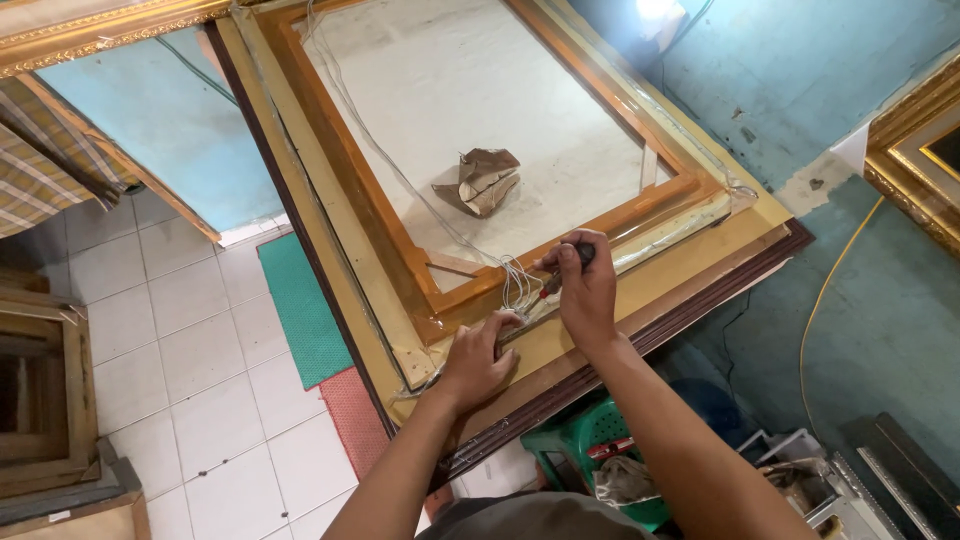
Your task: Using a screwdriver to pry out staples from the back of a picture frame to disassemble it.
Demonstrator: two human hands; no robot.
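A large picture frame point(352, 190) lies face down, with an orange inner frame, a cream liner and a dark outer edge around a white canvas back. My right hand point(585, 290) is shut on a small tool with a dark handle and red shaft point(565, 268), its tip at the frame's near rail. My left hand point(478, 360) presses flat on that near rail beside the corner, fingers by a loop of thin white wire point(518, 285) that runs up across the canvas.
A crumpled brown paper scrap point(480, 180) lies on the canvas. Gold frames lean at right point(915, 165) and top left. A green plastic stool point(590, 450) stands below the frame. Wooden frames point(40, 400) stack at left on the tiled floor.
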